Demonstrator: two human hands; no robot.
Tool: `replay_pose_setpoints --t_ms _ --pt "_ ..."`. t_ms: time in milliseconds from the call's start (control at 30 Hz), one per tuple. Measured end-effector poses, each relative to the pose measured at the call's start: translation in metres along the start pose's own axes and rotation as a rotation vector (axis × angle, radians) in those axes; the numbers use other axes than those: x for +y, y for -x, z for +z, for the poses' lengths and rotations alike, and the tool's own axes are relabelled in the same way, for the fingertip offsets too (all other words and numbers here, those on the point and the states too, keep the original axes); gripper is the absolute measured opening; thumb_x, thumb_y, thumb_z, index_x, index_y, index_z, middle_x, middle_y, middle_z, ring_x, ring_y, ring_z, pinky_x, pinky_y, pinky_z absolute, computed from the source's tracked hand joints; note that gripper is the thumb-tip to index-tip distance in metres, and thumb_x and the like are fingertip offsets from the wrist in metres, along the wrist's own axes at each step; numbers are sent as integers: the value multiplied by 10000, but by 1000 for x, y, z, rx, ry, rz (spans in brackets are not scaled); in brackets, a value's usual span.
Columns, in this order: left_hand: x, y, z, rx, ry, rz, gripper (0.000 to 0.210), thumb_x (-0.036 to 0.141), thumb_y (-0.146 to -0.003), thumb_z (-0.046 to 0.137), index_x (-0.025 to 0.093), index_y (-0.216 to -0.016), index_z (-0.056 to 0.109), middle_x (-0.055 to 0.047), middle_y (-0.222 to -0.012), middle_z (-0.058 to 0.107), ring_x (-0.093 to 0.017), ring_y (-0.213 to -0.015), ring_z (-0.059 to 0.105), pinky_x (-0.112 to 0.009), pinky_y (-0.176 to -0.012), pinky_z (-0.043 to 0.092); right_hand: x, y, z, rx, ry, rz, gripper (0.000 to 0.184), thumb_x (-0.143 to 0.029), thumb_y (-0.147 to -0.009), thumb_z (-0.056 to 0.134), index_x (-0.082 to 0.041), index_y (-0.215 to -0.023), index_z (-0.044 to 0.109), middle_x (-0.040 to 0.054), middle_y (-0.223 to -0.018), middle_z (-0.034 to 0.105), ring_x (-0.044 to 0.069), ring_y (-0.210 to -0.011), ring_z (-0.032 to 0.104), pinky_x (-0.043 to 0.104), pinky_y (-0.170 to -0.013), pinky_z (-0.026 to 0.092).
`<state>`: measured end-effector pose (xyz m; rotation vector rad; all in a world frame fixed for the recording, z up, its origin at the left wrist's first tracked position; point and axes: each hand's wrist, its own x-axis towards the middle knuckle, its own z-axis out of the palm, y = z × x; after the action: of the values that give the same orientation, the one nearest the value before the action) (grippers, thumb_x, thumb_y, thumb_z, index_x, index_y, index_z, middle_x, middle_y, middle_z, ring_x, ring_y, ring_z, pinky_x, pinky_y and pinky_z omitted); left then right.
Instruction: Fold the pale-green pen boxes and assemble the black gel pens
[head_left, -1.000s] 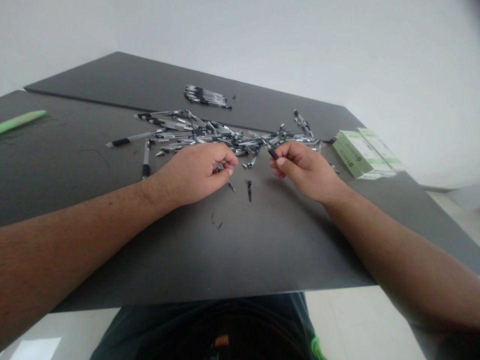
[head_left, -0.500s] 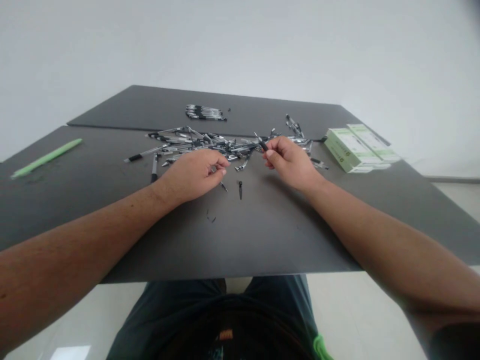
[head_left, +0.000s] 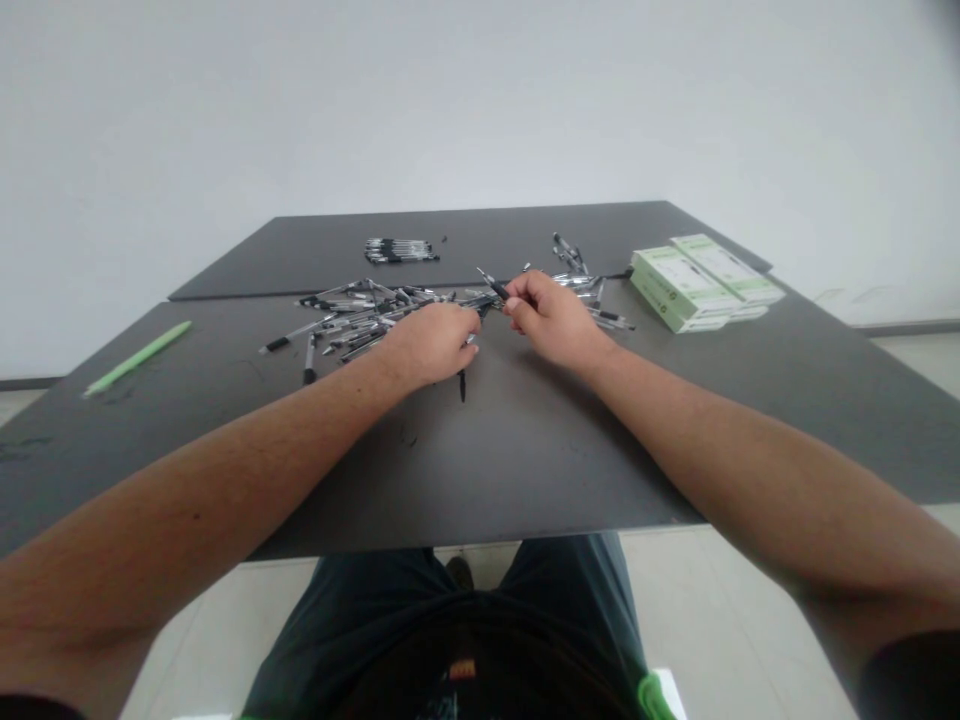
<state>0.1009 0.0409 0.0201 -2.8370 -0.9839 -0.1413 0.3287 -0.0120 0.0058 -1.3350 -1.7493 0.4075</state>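
Observation:
My right hand (head_left: 551, 315) is closed on a pen (head_left: 493, 284) with a black grip; its bare tip points up and to the left. Close by on the left, my left hand (head_left: 431, 345) reaches palm down over the near edge of a heap of clear pens (head_left: 360, 325) with black grips. Its thumb and forefinger are a little apart, and I see nothing held between them; the other fingers are hidden. Just below that hand lies a small black piece (head_left: 463, 386), perhaps a pen cap, partly covered by the thumb.
A neat bundle of pens (head_left: 400, 250) lies on the far table section. Green and white boxes (head_left: 686, 290) are stacked at the right. A light green stick-shaped thing (head_left: 139, 358) rests at the left. More loose pens (head_left: 571, 254) lie behind my right hand.
My left hand has moved right, closer to my right hand, and now partly covers the small black piece. The right hand still holds the pen, shifted slightly left. The camera view has tilted.

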Motion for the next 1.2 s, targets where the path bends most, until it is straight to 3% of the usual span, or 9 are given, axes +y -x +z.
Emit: replay_pose_setpoints --t_ms 300,500,633,733,800,967,1200 --pt "1 -5 8 8 -39 -13 255 205 -1024 611 160 -1109 846 -180 -1098 843 -380 -1113 810 -461 -979 625 0 -1 0 -1 1 -21 91 -340 -1007 568 -265 -1029 615 65 -991 773 280 -967 721 425 -881 512" --pt "-5 -1 -2 137 79 -82 439 163 -1057 505 97 -1347 828 -211 -1279 826 -363 -1291 767 -494 -1178 588 -2 -1 -1 10 -12 1 70 -329 -1010 570 -267 -1013 603 51 -961 760 267 -925 711 417 -867 505" --pt "-12 15 -18 223 315 -172 419 215 -1045 560 154 -1333 859 -162 -1278 850 -345 -1229 791 -508 -1151 610 -4 1 -2 1 -14 15 58 -327 -1024 586 -274 -1025 612 35 -923 757 259 -874 700 410 -834 497" --pt "-13 32 -24 216 676 -313 324 270 -1019 648 196 -1250 862 -70 -943 844 -232 -765 790 -369 -792 670 -5 3 -2 -16 -7 17 51 -328 -1028 598 -280 -1023 616 30 -898 756 262 -866 700 412 -827 500" --pt "-13 41 -23 266 909 -353 273 292 -983 721 184 -1202 845 -58 -907 827 -180 -667 742 -304 -678 643 -6 4 -1 -28 0 13 51 -329 -1026 598 -282 -1019 615 31 -887 757 266 -863 700 418 -825 503" --pt "-12 50 -5 463 1309 -402 264 323 -889 869 158 -1087 814 -66 -928 816 -159 -769 760 -282 -730 694 -4 7 0 -39 5 7 58 -334 -1019 605 -276 -1015 608 28 -885 760 263 -847 717 418 -826 512" --pt "-12 52 5 466 1491 -447 308 330 -833 956 157 -1007 770 -47 -862 803 -146 -693 751 -306 -712 702 -5 13 1 -84 12 -22 107 -365 -1041 619 -262 -1062 643 24 -881 761 257 -831 720 413 -829 515"
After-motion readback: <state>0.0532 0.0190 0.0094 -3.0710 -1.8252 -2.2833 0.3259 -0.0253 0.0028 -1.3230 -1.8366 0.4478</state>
